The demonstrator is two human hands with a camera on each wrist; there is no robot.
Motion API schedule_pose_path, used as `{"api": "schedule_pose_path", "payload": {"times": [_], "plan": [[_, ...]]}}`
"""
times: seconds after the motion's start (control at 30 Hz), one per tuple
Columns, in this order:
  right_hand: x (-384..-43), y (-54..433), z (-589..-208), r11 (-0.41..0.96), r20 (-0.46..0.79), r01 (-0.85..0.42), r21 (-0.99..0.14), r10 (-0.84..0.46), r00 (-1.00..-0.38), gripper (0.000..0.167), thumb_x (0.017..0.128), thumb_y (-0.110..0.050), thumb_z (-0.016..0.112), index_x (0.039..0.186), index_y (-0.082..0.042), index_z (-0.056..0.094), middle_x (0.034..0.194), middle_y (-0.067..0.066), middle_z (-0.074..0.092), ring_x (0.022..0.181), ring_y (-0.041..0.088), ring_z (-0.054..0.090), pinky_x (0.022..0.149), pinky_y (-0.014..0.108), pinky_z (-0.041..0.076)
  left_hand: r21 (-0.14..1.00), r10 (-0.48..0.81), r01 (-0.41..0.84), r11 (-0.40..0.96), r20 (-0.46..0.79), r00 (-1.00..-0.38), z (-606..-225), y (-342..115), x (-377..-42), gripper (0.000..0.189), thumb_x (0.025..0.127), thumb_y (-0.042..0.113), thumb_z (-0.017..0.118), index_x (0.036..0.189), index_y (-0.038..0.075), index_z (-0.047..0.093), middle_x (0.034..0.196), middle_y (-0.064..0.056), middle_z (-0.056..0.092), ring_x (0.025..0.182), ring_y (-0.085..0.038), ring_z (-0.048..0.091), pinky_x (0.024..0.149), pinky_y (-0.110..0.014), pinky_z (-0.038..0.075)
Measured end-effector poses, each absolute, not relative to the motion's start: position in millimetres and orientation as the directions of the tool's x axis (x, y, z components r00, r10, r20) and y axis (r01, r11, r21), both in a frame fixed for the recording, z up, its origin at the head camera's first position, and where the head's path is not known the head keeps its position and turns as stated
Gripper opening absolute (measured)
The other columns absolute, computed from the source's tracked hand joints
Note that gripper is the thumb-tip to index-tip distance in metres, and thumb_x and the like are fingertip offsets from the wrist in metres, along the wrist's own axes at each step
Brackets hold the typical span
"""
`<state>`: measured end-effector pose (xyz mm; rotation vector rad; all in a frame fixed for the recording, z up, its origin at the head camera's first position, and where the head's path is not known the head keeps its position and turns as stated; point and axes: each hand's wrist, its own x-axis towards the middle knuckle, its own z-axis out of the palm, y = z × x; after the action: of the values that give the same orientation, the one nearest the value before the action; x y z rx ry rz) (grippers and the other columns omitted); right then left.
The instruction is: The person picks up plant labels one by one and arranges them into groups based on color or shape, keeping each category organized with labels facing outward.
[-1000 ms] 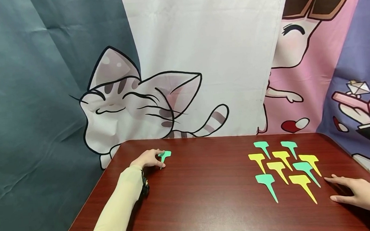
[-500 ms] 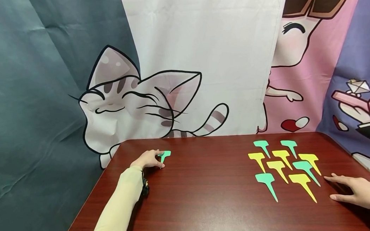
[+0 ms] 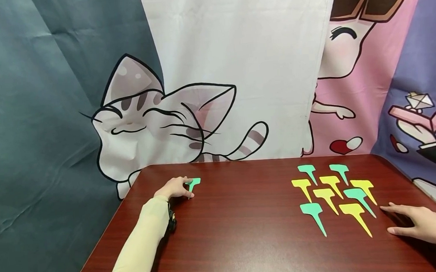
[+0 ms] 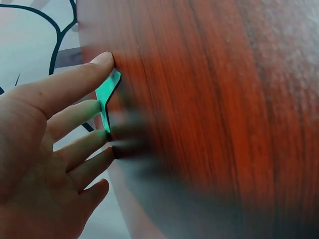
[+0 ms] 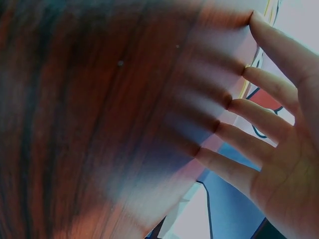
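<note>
At the far left of the table, my left hand (image 3: 175,187) rests with its fingertips at a small green T-shaped plant label (image 3: 194,182). In the left wrist view the label (image 4: 106,95) lies by the thumb and the outstretched fingers, partly covered by them; a firm pinch does not show. My right hand (image 3: 420,225) rests on the table at the right with spread fingers, its palm empty. In the right wrist view its fingertips (image 5: 237,102) meet the tabletop. Just left of it lies a group of plant labels, among them a yellow one (image 3: 353,211) and a green one (image 3: 358,196).
The dark red wooden table (image 3: 238,230) has rounded far corners. Several more yellow and green labels, such as a green one (image 3: 312,211) and a yellow one (image 3: 324,194), lie in loose rows, stems pointing nearer. A cartoon-printed curtain (image 3: 243,59) hangs behind the table.
The stem tip of the left label, visible past the thumb one second ago, is now hidden. Both hands otherwise stay in place; the head view shifts slightly.
</note>
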<state>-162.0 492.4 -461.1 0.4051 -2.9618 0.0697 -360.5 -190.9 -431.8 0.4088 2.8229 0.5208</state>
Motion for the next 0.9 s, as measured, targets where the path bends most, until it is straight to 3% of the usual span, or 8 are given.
{"api": "schedule_pose_path", "payload": {"times": [0.2, 0.33, 0.6, 0.9], "plan": [[-164.0, 492.7, -460.3, 0.956, 0.201, -0.292, -0.015, -0.283, -0.938, 0.060, 0.065, -0.049, 0.081, 0.112, -0.014, 0.069, 0.111, 0.021, 0.067, 0.094, 0.032, 0.066, 0.068, 0.030, 0.049, 0.367, 0.308, 0.224, 0.903, -0.186, -0.933, -429.4, -191.6, -362.0, 0.071, 0.079, 0.031, 0.076, 0.141, 0.013, 0.047, 0.151, -0.019, 0.034, 0.139, -0.041, 0.028, 0.110, -0.051, 0.032], [-164.3, 490.7, -458.8, 0.952, 0.215, -0.306, -0.008, -0.297, -0.930, 0.058, 0.065, -0.046, 0.082, 0.110, -0.013, 0.070, 0.111, 0.020, 0.067, 0.094, 0.037, 0.065, 0.068, 0.027, 0.047, 0.371, 0.301, 0.216, 0.903, -0.189, -0.935, -428.0, -191.2, -362.0, 0.070, 0.080, 0.031, 0.076, 0.142, 0.013, 0.047, 0.151, -0.019, 0.033, 0.139, -0.041, 0.029, 0.108, -0.051, 0.034], [-166.5, 482.0, -450.8, 0.966, 0.114, -0.240, -0.092, -0.230, -0.967, 0.061, 0.071, -0.048, 0.077, 0.112, -0.004, 0.068, 0.111, 0.030, 0.063, 0.102, 0.047, 0.060, 0.078, 0.057, 0.048, 0.393, 0.306, 0.212, 0.895, -0.193, -0.932, -427.8, -192.5, -360.4, 0.070, 0.080, 0.030, 0.076, 0.142, 0.013, 0.046, 0.152, -0.019, 0.032, 0.140, -0.041, 0.027, 0.109, -0.052, 0.032], [-168.6, 471.1, -447.6, 0.982, 0.091, -0.161, -0.098, -0.152, -0.984, 0.063, 0.076, -0.052, 0.072, 0.113, 0.000, 0.067, 0.111, 0.031, 0.062, 0.103, 0.050, 0.057, 0.076, 0.061, 0.046, 0.393, 0.317, 0.222, 0.892, -0.196, -0.928, -431.1, -191.3, -359.2, 0.070, 0.080, 0.028, 0.076, 0.142, 0.012, 0.047, 0.151, -0.021, 0.032, 0.139, -0.041, 0.027, 0.109, -0.052, 0.031]]}}
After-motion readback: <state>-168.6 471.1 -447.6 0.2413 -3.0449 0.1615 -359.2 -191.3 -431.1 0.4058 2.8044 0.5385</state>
